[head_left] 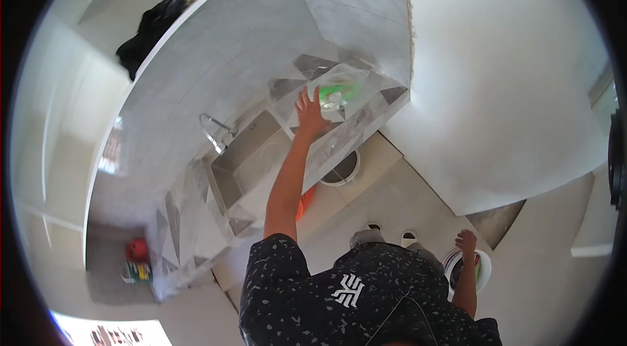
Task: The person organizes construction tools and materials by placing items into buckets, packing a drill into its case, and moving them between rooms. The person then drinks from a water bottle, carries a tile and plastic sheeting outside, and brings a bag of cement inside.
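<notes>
My left hand [310,114] is stretched out over the patterned countertop [290,90], fingers spread and holding nothing that I can see. Just beyond its fingertips lies a clear plastic bag [334,101] with something bright green [343,91] in or beside it. My right hand [466,241] hangs low on the right, its fingers curled. Behind that forearm stands a white bucket [484,272] with mixed items inside, too small to name. Whether the right fingers grip anything, such as a bucket handle, is not visible.
A sink [245,163] with a curved faucet [214,135] is set into the counter. Below the counter edge are another bucket [343,168] and an orange object [305,202]. A red item [136,250] sits at far left. A black bag [153,29] lies on the ledge above.
</notes>
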Demonstrator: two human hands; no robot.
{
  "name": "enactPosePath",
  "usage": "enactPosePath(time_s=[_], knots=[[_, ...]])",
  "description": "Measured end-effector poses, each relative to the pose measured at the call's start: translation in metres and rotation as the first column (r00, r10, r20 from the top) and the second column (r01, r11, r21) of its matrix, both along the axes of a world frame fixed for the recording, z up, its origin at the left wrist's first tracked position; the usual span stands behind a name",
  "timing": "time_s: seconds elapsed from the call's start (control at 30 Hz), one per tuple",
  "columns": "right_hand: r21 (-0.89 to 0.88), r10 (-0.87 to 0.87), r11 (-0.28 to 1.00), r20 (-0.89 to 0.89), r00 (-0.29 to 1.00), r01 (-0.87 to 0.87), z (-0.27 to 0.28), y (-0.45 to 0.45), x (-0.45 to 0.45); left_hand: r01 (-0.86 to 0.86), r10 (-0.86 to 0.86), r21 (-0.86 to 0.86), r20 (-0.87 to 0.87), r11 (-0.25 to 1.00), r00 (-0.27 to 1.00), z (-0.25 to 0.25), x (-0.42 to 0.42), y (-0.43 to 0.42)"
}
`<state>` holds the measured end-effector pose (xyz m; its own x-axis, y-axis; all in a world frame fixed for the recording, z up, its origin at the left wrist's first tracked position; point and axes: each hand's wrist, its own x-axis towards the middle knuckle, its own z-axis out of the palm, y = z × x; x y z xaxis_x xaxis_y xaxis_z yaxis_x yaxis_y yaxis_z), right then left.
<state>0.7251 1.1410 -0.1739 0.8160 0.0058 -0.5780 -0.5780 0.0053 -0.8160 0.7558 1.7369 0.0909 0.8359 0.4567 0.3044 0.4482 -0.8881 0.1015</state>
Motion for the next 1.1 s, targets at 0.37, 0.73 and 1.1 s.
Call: enactPosePath(time_s=[0.37, 0.73, 1.1], knots=[[-0.649, 0.458, 0.611, -0.177, 0.871, -0.453, -0.103, 0.031, -0.200, 0.599, -0.511, -0.295, 0.326, 0.745, 0.795, -0.056, 0.072, 0.129], [-0.746, -0.040, 0.660, -0.159, 0.986, -0.094, 0.030, 0.106, -0.253, 0.819, -0.454, -0.162, 0.765, 0.550, 0.456, 0.026, 0.080, 0.049], [-0.698, -0.389, 0.683, -0.095, 0.916, 0.217, -0.006, 0.089, -0.348, 0.716, -0.365, -0.698, 0.669, -0.012, 0.647, -0.041, 0.011, -0.245]])
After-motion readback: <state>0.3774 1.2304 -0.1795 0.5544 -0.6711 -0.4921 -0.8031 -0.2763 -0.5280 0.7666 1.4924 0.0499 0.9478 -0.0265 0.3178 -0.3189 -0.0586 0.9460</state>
